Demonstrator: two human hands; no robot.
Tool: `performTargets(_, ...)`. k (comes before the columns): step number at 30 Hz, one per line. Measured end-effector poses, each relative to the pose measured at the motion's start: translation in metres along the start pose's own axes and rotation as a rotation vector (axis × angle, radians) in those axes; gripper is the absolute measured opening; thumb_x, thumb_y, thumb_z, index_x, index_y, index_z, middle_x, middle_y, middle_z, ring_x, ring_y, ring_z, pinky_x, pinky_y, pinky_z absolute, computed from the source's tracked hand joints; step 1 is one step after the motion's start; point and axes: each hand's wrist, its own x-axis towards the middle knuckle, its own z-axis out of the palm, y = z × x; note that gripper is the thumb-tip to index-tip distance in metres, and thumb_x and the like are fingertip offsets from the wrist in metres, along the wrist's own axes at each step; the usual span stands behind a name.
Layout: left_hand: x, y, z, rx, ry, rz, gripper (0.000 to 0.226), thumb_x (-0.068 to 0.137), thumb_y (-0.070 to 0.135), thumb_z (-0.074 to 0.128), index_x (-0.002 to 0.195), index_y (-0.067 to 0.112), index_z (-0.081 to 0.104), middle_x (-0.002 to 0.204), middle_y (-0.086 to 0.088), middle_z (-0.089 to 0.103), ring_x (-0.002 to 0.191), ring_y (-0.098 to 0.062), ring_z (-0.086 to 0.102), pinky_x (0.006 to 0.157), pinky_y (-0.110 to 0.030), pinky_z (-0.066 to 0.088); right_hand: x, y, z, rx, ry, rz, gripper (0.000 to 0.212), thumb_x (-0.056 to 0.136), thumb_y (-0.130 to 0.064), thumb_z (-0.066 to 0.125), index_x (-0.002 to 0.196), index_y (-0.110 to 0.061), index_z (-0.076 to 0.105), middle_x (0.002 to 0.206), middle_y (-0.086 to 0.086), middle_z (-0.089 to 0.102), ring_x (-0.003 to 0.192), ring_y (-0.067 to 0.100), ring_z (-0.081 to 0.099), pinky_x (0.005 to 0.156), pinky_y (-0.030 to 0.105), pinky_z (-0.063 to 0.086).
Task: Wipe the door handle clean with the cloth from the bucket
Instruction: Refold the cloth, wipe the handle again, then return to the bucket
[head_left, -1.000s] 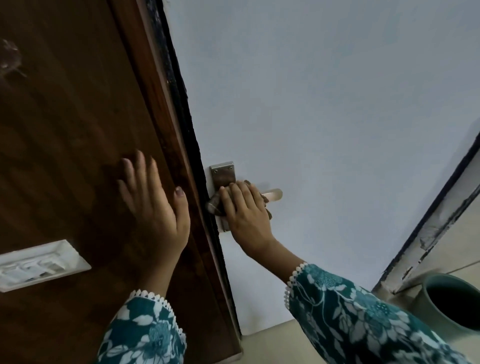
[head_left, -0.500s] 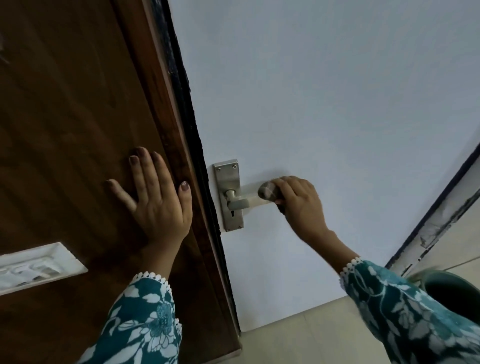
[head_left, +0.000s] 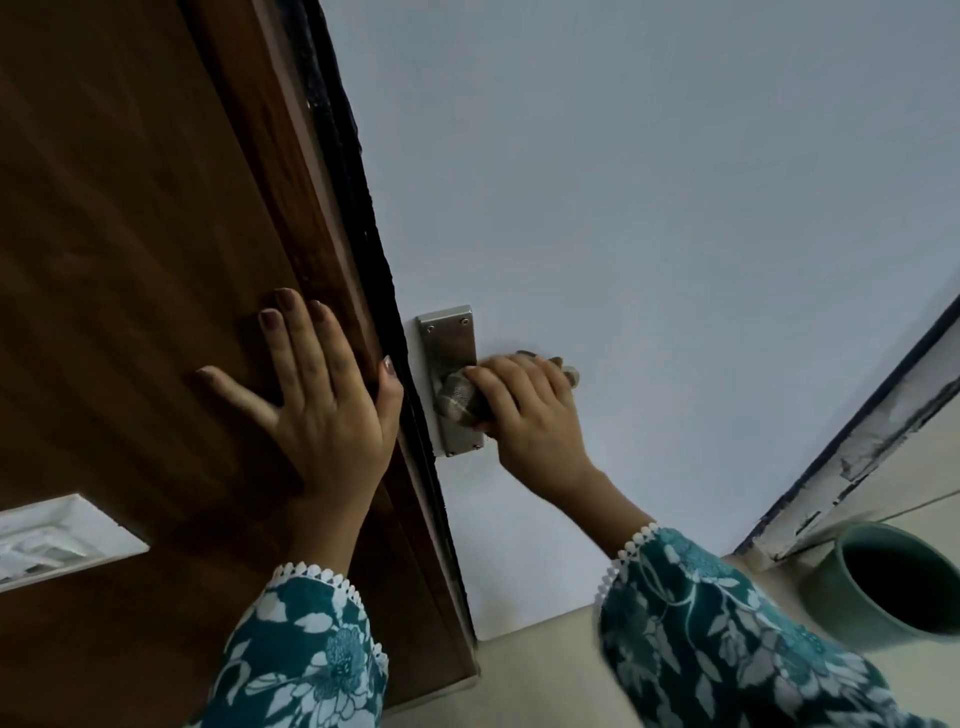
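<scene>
A steel lever door handle on its steel backplate (head_left: 450, 338) is fixed to the pale door (head_left: 649, 208). My right hand (head_left: 530, 415) is closed around the lever with a bunched grey-brown cloth (head_left: 460, 402) pressed against it near the backplate. Only the lever's tip (head_left: 571, 375) shows past my fingers. My left hand (head_left: 317, 410) lies flat with fingers spread on the dark wooden door frame (head_left: 156, 260), holding nothing. The teal-green bucket (head_left: 883, 587) stands on the floor at the lower right; its inside is dark.
A white switch plate (head_left: 57, 538) is set into the wooden panel at the lower left. A chipped white frame strip (head_left: 862, 452) runs diagonally at the right. Beige tiled floor (head_left: 540, 670) lies below the door.
My right hand slid the cloth along the lever: from the backplate out to the tip, then back toward the backplate. My left hand stayed flat on the wood, shifting slightly.
</scene>
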Motion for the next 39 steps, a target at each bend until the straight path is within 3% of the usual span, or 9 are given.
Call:
performTargets(6, 0.000, 0.001, -0.002, -0.002, -0.004, 0.001, 0.073, 0.095, 0.031, 0.048, 0.149, 0.004, 0.008, 0.147, -0.022, 0.029, 0.147, -0.020, -0.003, 0.094, -0.079, 0.014, -0.004, 0.059, -0.013, 0.132, -0.158, 0.039, 0.042, 0.083, -0.039, 0.057, 0.114, -0.011, 0.063, 0.108, 0.003, 0.066, 0.099, 0.021, 0.058, 0.087, 0.035, 0.035)
performTargets(10, 0.001, 0.001, -0.004, -0.002, -0.025, -0.006, 0.072, 0.096, 0.032, 0.048, 0.148, 0.002, 0.010, 0.148, -0.023, 0.030, 0.147, -0.020, -0.004, 0.094, -0.079, 0.014, 0.001, 0.069, -0.024, 0.398, -0.252, 0.233, 0.042, 0.076, -0.030, 0.056, 0.111, -0.008, 0.064, 0.104, 0.002, 0.068, 0.098, 0.012, 0.052, 0.090, 0.022, 0.032)
performTargets(13, 0.002, 0.001, -0.005, -0.007, -0.043, -0.010, 0.071, 0.096, 0.033, 0.047, 0.149, 0.002, 0.011, 0.150, -0.021, 0.027, 0.147, -0.020, -0.004, 0.095, -0.078, 0.014, -0.001, 0.062, -0.030, 0.610, -0.203, 0.469, 0.034, 0.076, -0.007, 0.059, 0.110, -0.008, 0.064, 0.096, 0.002, 0.067, 0.084, 0.012, 0.057, 0.077, 0.004, 0.041)
performTargets(16, 0.004, 0.001, -0.006, 0.008, -0.047, -0.013, 0.072, 0.096, 0.034, 0.047, 0.149, 0.003, 0.009, 0.149, -0.019, 0.025, 0.147, -0.020, -0.005, 0.096, -0.078, 0.014, -0.006, 0.054, -0.035, 0.805, -0.127, 0.767, 0.041, 0.080, 0.010, 0.054, 0.111, -0.016, 0.063, 0.085, -0.008, 0.064, 0.076, 0.001, 0.061, 0.059, 0.010, 0.051)
performTargets(21, 0.004, 0.002, -0.008, 0.014, -0.069, -0.015, 0.069, 0.097, 0.036, 0.046, 0.147, 0.000, 0.016, 0.149, -0.021, 0.026, 0.146, -0.026, 0.006, 0.097, -0.077, 0.015, -0.026, 0.056, -0.027, 0.996, 0.051, 1.158, 0.024, 0.084, -0.003, 0.051, 0.087, -0.023, 0.063, 0.087, 0.003, 0.062, 0.082, 0.022, 0.061, 0.067, 0.039, 0.058)
performTargets(24, 0.004, 0.002, -0.006, 0.016, -0.054, -0.012, 0.070, 0.097, 0.036, 0.045, 0.148, 0.001, 0.012, 0.148, -0.024, 0.032, 0.143, -0.028, 0.013, 0.096, -0.077, 0.016, -0.051, 0.052, -0.029, 1.084, 0.172, 1.380, 0.017, 0.090, -0.008, 0.049, 0.083, -0.018, 0.061, 0.086, 0.015, 0.059, 0.074, 0.031, 0.057, 0.052, 0.031, 0.050)
performTargets(27, 0.003, 0.001, -0.005, 0.020, -0.044, -0.010, 0.072, 0.097, 0.035, 0.045, 0.148, 0.003, 0.007, 0.148, -0.024, 0.031, 0.144, -0.027, 0.011, 0.096, -0.077, 0.016, -0.053, 0.038, -0.029, 1.342, 0.277, 1.424, 0.016, 0.097, -0.012, 0.048, 0.108, -0.008, 0.059, 0.094, 0.021, 0.061, 0.069, 0.032, 0.057, 0.040, 0.026, 0.046)
performTargets(34, 0.002, 0.002, -0.002, 0.031, -0.038, -0.004, 0.071, 0.096, 0.034, 0.044, 0.148, 0.001, 0.008, 0.148, -0.024, 0.030, 0.141, -0.034, 0.018, 0.094, -0.079, 0.018, -0.002, -0.006, 0.002, 1.883, 0.428, 1.475, 0.026, 0.101, -0.026, 0.035, 0.119, -0.016, 0.051, 0.104, 0.017, 0.056, 0.083, 0.034, 0.053, 0.058, 0.041, 0.048)
performTargets(39, 0.003, 0.004, -0.003, 0.033, -0.064, -0.016, 0.070, 0.097, 0.034, 0.043, 0.147, -0.002, 0.010, 0.148, -0.026, 0.030, 0.139, -0.036, 0.019, 0.094, -0.079, 0.018, 0.004, -0.029, 0.015, 2.312, 0.627, 1.544, 0.049, 0.095, -0.029, 0.043, 0.142, -0.017, 0.040, 0.144, 0.013, 0.046, 0.126, 0.026, 0.048, 0.111, 0.043, 0.034)
